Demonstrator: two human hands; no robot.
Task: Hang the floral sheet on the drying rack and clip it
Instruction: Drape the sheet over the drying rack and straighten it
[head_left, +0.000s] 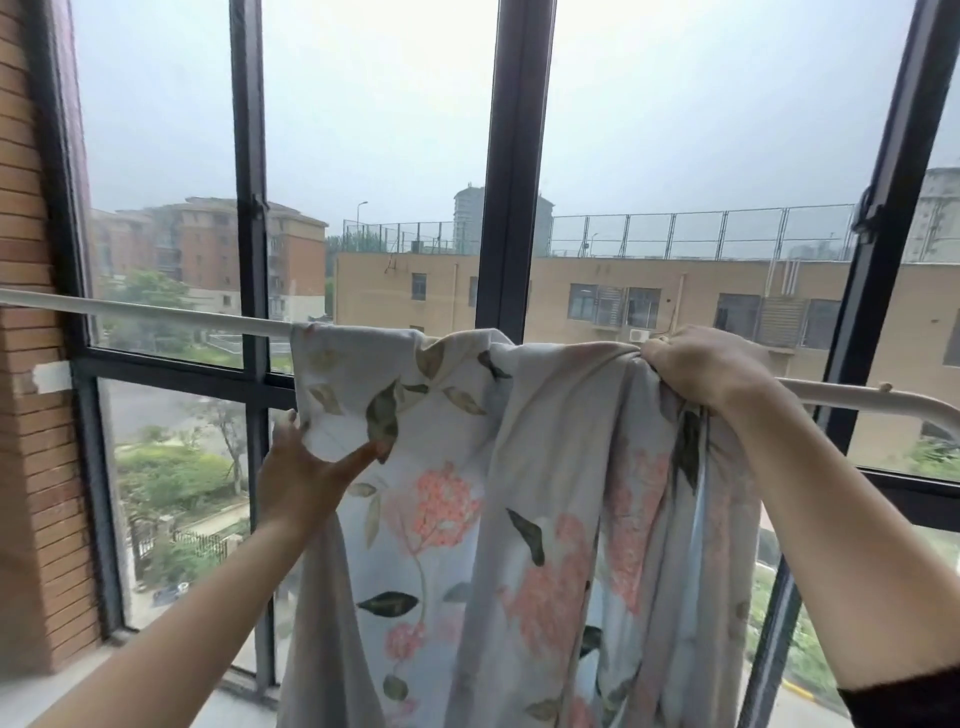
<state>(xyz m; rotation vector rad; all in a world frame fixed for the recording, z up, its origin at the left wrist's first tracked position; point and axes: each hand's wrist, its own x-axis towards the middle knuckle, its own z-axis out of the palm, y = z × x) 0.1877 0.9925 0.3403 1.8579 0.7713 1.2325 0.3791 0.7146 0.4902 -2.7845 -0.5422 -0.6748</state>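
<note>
The floral sheet (467, 519) is covering the middle stretch of the drying rack (156, 312), and both ends of that bar are running out past the picture's sides. The sheet's lower part is dropping below the bottom edge. The left hand (301, 478) is hiding most of its fingers behind the cloth's edge. The right hand (706, 364) is burying its fingertips in the bunched folds. A dark sleeve (904, 696) is getting cut off at the bottom right corner.

Brick wall (28, 415) — dark-framed window (515, 156)
</note>
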